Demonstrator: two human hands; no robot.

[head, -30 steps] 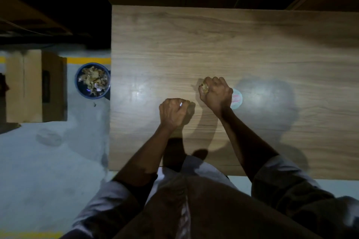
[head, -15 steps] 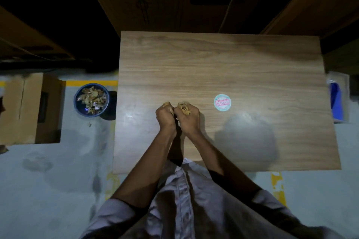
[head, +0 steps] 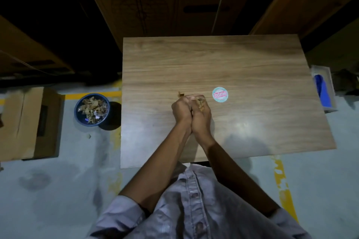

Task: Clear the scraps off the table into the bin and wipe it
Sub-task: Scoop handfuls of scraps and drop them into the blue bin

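My left hand (head: 181, 109) and my right hand (head: 201, 114) are pressed together above the middle of the wooden table (head: 223, 64), fingers curled round a bunch of brown scraps (head: 199, 101). One small scrap (head: 181, 94) sticks out just beyond my left knuckles. A round blue bin (head: 92, 109) holding several dry scraps stands on the floor at the table's left edge. A round pink and teal sticker (head: 220, 94) lies on the tabletop to the right of my hands.
A cardboard box (head: 29, 124) sits on the floor left of the bin. A clear container with something blue (head: 323, 91) stands by the table's right edge. Large cardboard panels (head: 155, 0) lean behind the table. A loose scrap (head: 89, 136) lies on the floor.
My hands, apart one second ago with each gathering scraps, have come together into one cupped bunch. The camera has pulled back, showing the whole table.
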